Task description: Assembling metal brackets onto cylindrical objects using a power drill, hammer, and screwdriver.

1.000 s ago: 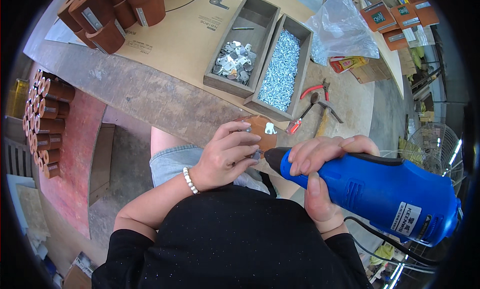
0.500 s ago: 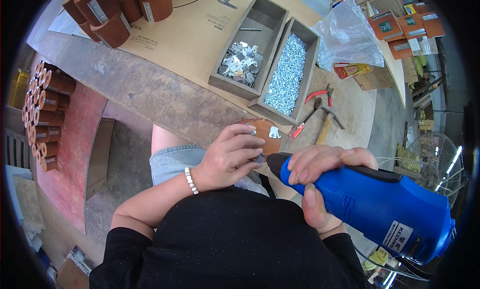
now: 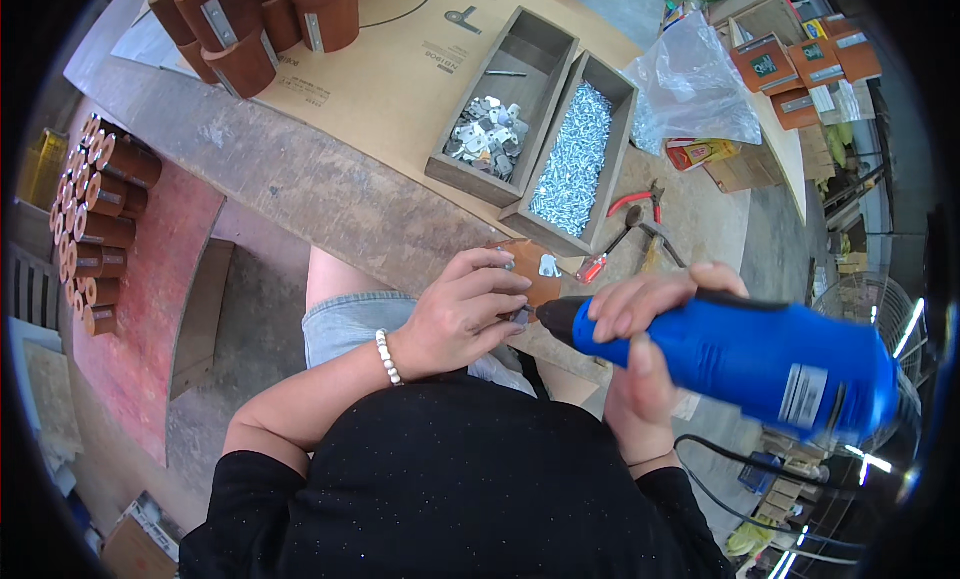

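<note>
Left hand (image 3: 462, 317) fingers pinched on a small brown wooden piece (image 3: 528, 269) with a metal bracket (image 3: 549, 267) just beyond the fingertips — likely light, stiff, best held by its edges. Right hand (image 3: 640, 354) wrapped round a bulky blue power screwdriver (image 3: 745, 354) — probably heavy, tip touching the piece. Past the fingers, a worn tabletop (image 3: 330, 194) with a tray of screws (image 3: 575, 159) amid workshop clutter.

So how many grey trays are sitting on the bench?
2, side by side beyond the hands: the left tray holds small metal plates, the right tray is full of screws.
</note>
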{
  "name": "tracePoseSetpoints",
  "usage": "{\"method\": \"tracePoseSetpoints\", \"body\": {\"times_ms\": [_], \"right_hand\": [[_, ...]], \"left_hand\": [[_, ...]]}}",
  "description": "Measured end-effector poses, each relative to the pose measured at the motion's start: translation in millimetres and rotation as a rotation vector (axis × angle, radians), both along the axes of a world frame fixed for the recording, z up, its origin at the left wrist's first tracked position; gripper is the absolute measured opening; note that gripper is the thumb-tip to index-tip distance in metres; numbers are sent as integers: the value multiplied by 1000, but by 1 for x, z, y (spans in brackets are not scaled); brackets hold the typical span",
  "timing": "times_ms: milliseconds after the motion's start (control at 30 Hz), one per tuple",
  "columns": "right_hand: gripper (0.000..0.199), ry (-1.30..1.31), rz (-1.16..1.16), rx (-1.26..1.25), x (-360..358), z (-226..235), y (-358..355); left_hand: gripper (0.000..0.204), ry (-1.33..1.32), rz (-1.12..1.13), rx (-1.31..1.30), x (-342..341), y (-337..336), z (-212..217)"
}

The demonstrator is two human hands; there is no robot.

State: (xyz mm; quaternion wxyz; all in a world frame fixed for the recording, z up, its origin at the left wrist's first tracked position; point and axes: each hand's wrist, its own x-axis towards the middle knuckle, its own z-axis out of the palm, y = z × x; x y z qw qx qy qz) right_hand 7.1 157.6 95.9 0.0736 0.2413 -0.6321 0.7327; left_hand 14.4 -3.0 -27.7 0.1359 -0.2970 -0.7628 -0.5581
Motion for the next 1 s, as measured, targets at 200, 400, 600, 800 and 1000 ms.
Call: {"method": "tracePoseSetpoints", "body": {"times_ms": [200,400,600,800,1000], "right_hand": [[62,26,-220,-250,6,-2,36],[46,155,-469,-330,13,-14,115],[31,-393,-905,-544,14,-64,206],[25,-703,-978,-468,7,-138,275],[24,-701,-1253,72,3,-181,293]], "left_hand": [[37,10,-17,-39,-2,-3,4],[42,13,47,-44,0,-1,8],[32,77,60,-162,0,6,10],[48,10,89,-145,5,3,10],[80,-51,181,-188,12,4,9]]}}
